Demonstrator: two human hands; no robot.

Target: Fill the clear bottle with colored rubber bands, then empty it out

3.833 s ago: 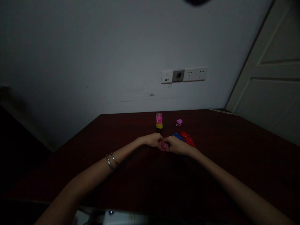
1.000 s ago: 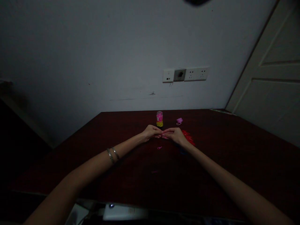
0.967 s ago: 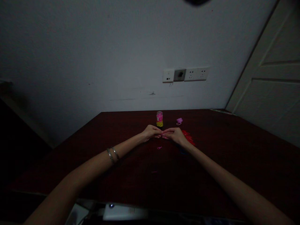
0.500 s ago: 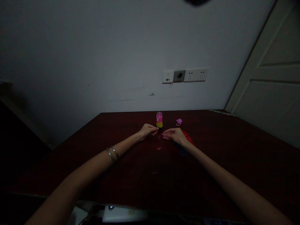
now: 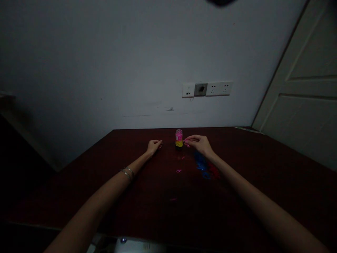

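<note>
A small clear jar (image 5: 179, 137) stands upright near the back of the table, with pink, yellow and dark layers inside. Just right of it, my right hand (image 5: 200, 144) is closed in a pinch on small pink rubber bands (image 5: 186, 142), close to the jar's side. My left hand (image 5: 154, 147) rests on the table left of the jar, fingers curled together, with nothing seen in them. One pink band (image 5: 183, 157) lies in front of the jar and a pink loop (image 5: 179, 171) nearer me. A heap of blue bands (image 5: 202, 165) lies below my right wrist.
Red bands (image 5: 213, 170) lie beside the blue heap, partly behind my right forearm. Another pink piece (image 5: 173, 199) is nearer the front of the dark red table (image 5: 147, 211). Wall sockets (image 5: 218, 89) are above the table, and a white door (image 5: 305, 91) stands at right.
My left hand has drawn back leftward from the jar. My right hand has moved up and slightly right to beside the jar, now covering the purple object. Another pink band shows in front of the jar.
</note>
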